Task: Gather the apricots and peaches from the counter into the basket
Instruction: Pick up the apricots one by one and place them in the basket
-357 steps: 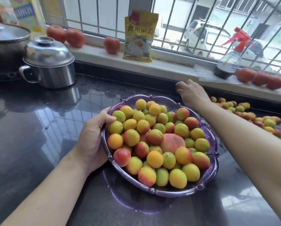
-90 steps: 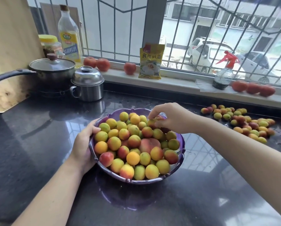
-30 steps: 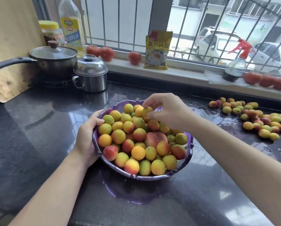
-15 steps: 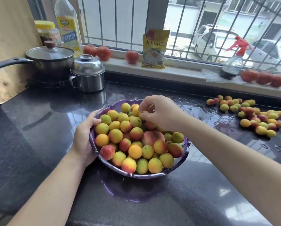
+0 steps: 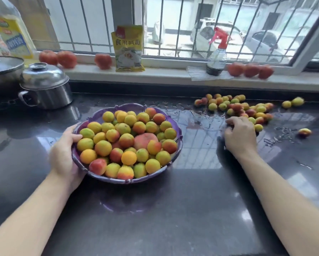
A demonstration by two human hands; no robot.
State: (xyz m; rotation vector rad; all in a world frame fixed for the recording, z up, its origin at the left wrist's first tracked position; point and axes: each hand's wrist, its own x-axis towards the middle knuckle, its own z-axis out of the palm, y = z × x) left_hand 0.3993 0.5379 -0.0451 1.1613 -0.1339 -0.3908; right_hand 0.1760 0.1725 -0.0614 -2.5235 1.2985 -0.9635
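Observation:
A purple plastic basket (image 5: 118, 180) sits on the dark counter, heaped with small yellow-orange apricots (image 5: 103, 147) and one big pink peach (image 5: 144, 140). My left hand (image 5: 64, 156) grips its left rim, thumb over the edge. To the right, a loose pile of apricots and small peaches (image 5: 236, 107) lies near the back wall. My right hand (image 5: 240, 135) is down on the counter at the pile's near edge, fingers curled; what lies under them is hidden. A single fruit (image 5: 304, 132) lies apart further right, and two more (image 5: 292, 102) lie by the wall.
A lidded steel pot (image 5: 46, 89) and a covered pan (image 5: 3, 71) stand at the back left. The windowsill holds tomatoes (image 5: 250, 70), a yellow packet (image 5: 128, 48) and a spray bottle (image 5: 217, 56). Water (image 5: 197, 119) spots the counter between basket and pile.
My right hand has left the basket and swung right to the near edge of the loose pile. My left hand still holds the rim. The view has turned right.

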